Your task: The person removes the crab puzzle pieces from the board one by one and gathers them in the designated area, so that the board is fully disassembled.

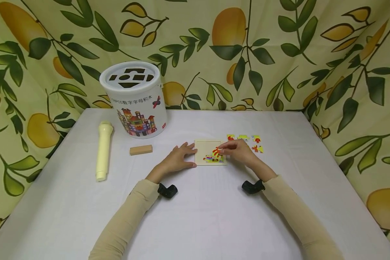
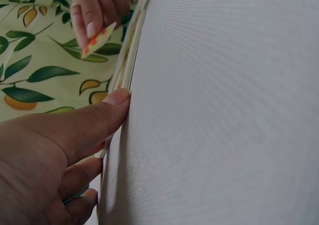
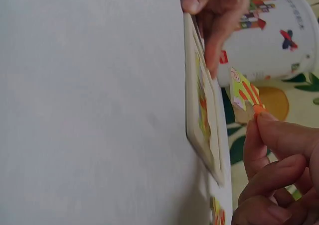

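My right hand [image 1: 238, 151] pinches a jigsaw puzzle piece [image 3: 245, 94] between thumb and fingertips. The piece is yellow-green with orange-red stripes and is tilted, held above the right part of a pale wooden puzzle board [image 1: 200, 148]. Joined pieces [image 1: 211, 159] cover the lower right of the board's recess. At the board's left edge rests my left hand [image 1: 177, 159], fingers spread, with the thumb at the near left corner. In the left wrist view, the left thumb [image 2: 94, 123] touches the board's rim while the other fingers are partly hidden behind it.
Several loose puzzle pieces [image 1: 256, 138] lie beyond and right of the board. To the left are a wooden block [image 1: 141, 150], a cream microphone-shaped object [image 1: 103, 151] and a white bucket [image 1: 143, 108] with shaped holes in its lid. A patterned curtain [image 1: 188, 54] hangs behind the white-covered table [image 1: 214, 216].
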A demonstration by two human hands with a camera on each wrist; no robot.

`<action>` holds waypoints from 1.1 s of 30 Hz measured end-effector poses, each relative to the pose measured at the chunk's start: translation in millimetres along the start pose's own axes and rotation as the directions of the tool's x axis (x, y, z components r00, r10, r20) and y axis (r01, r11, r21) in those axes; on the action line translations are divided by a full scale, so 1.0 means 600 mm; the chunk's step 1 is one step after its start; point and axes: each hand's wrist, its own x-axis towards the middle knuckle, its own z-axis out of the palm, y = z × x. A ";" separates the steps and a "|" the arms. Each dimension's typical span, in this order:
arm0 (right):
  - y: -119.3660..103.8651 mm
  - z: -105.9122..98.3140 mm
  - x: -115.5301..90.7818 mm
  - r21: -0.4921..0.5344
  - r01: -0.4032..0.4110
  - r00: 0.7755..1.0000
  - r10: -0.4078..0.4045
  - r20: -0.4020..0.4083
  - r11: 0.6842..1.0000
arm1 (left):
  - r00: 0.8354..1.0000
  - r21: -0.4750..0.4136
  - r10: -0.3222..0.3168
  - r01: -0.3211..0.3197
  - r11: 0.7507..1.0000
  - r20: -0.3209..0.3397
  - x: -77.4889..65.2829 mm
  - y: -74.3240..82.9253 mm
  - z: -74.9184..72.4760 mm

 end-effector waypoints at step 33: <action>0.047 -0.053 -0.041 -0.265 -0.068 0.997 0.056 -0.054 0.962 | 1.000 -0.010 0.001 -0.001 1.000 -0.001 0.001 -0.003 0.001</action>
